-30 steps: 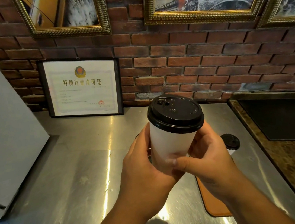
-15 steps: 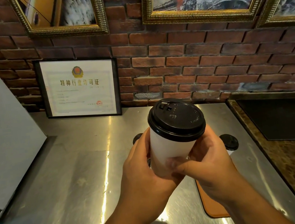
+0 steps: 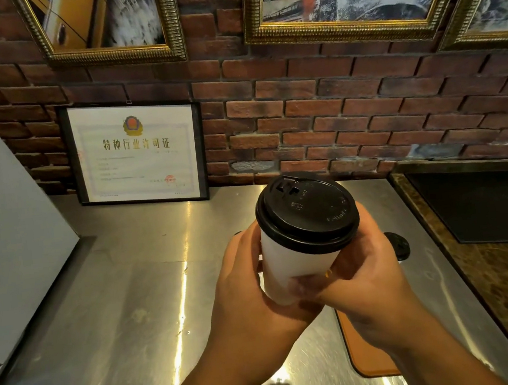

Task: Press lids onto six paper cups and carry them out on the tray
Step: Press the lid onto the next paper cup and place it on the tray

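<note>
Paper cup [image 3: 290, 270] held above the counter: fingers of left hand [image 3: 251, 290] and right hand [image 3: 367, 280] curled round its wall, black lid [image 3: 307, 214] seated just above them. Second capped cup [image 3: 398, 244] beyond the right fingers, tray [image 3: 370, 359] beneath the right wrist. Remaining cups are hidden, and the carrying is judged not yet begun.

White paper cup [image 3: 287, 271]: black plastic lid [image 3: 309, 214] seated on rim, slightly tilted, raised above steel bench [image 3: 132, 301]. Second black-lidded cup [image 3: 398, 245]: mostly hidden. Orange-brown tray [image 3: 369, 356]: flat on bench
</note>
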A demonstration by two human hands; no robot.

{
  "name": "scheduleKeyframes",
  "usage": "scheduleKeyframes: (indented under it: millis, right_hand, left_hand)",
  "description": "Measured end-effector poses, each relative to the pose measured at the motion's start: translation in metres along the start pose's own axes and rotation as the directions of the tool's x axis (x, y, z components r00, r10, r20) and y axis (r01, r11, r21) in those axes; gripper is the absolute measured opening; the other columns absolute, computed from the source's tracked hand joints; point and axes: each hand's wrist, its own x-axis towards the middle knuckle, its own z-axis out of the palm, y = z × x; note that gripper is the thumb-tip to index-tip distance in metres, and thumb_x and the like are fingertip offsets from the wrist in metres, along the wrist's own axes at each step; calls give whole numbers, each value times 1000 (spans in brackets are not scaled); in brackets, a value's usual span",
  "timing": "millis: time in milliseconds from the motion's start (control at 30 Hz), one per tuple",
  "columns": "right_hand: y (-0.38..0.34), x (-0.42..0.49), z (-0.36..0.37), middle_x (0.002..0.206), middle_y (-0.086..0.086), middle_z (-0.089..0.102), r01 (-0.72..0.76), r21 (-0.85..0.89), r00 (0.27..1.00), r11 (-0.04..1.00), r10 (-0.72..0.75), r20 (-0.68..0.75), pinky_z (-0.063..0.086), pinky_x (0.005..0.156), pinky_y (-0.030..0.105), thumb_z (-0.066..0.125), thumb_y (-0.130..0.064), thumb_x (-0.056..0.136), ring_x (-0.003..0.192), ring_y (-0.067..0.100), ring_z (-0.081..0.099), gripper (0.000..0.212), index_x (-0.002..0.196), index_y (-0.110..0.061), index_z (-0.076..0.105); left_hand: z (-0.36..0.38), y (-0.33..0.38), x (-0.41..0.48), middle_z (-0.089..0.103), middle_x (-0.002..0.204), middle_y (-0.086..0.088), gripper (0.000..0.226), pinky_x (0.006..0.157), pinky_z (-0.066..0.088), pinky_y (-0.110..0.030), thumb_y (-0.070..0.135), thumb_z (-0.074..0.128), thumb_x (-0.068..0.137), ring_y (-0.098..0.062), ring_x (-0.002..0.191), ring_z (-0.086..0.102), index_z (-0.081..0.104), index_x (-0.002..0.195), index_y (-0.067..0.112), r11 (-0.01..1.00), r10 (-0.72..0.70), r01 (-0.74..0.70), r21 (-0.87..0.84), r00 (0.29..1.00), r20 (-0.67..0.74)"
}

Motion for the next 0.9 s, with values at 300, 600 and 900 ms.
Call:
scheduleKeyframes:
  millis: [300, 600, 900]
  right_hand:
    - [2, 0, -1, 132, -6, 72, -40, -31, 999, 999, 41, 32, 62, 92, 28, 92, 0, 60, 127, 18, 68, 94, 139, -38, 58]
    - [5, 2, 1, 130, -10, 73, -14, -65, 1000, 998, 13, -16, 62, 88, 22, 94, 3, 58, 124, 10, 69, 93, 131, -45, 63]
    - [1, 4, 1, 131, -8, 73, -2, -34, 1000, 999, 1, -30, 64, 87, 28, 97, -15, 51, 124, 13, 69, 87, 125, -50, 67]
  left_hand:
    - [-3, 1, 1, 58, 132, 40, 88, 79, 47, 3, 93, 75, 58, 11, 125, 57, 38, 136, 77, 999, -26, 26, -21, 1000, -7]
    - [-3, -1, 1, 58, 134, 42, 94, 78, 45, 4, 85, 83, 58, 15, 125, 55, 36, 139, 76, 999, -36, 36, 4, 999, 3]
    - [-3, 0, 1, 59, 142, 31, 104, 84, 53, -5, 64, 90, 62, 3, 128, 59, 33, 149, 68, 999, -28, 27, 34, 998, 48]
